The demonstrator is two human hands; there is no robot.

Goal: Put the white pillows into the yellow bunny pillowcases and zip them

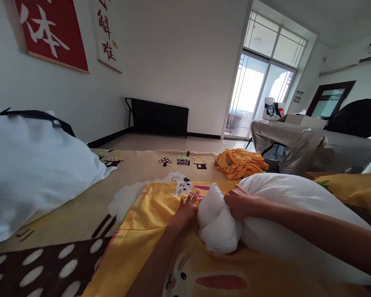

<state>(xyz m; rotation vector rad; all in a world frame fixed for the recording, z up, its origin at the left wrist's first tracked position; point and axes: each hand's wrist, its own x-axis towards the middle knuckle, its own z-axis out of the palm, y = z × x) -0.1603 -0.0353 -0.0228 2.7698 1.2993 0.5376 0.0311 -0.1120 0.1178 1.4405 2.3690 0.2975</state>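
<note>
Our left forearm [156,258] is slanting toward the far edge of the blanket [142,163], bare, wrist lying nearly straight. Our left hand [190,204] is resting back upward, fingers spreading apart and pointing forward. Our right forearm [309,231], also bare, is angling in from our right side. Our right hand [239,201] is curling into a fist, fingertips hiding from us. Both hands are sitting near each other, not touching.

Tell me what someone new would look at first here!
Probably the puffy white pillow at lower right, its bunched end held by the right grip. Beneath it spreads the bright yellow bunny cloth, bottom centre. Then the eye might jump to the red wall hanging, upper left.
</note>
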